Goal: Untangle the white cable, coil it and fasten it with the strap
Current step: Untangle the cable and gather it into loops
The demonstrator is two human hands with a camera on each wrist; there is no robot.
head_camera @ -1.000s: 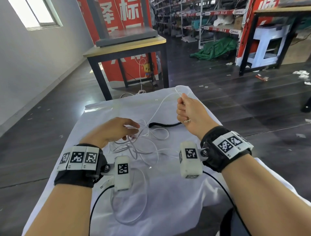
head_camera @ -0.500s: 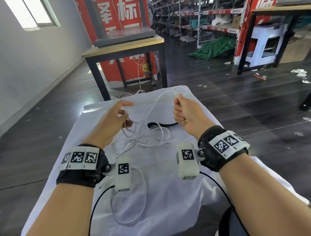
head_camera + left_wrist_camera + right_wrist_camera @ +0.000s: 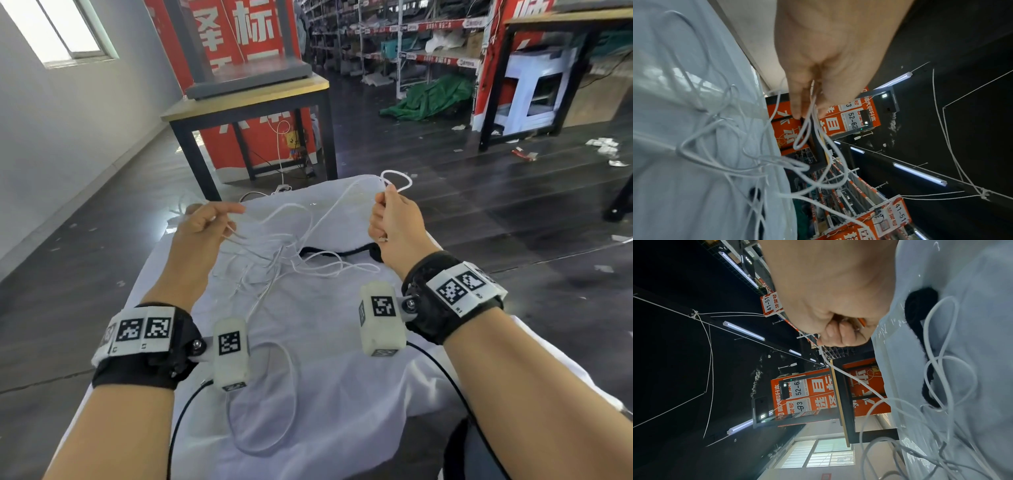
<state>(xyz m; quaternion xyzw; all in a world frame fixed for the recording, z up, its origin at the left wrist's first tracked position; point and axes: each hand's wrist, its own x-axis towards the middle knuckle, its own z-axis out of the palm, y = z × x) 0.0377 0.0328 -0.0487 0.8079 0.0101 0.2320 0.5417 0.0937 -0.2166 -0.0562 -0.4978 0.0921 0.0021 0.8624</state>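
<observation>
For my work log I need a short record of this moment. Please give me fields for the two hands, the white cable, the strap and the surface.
left hand: raised, pinches several strands of the white cable
right hand: raised fist, grips the white cable, a small loop sticks out above it
white cable: tangled between the hands, one loose loop lies near the person
strap: black, lies on the cloth beside the tangle, not fastened
surface: white cloth over a table
task state: untangling, coiling not yet begun

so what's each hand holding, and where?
Right hand grips the cable below a small loop; left hand pinches several tangled strands. Strap unheld.
</observation>
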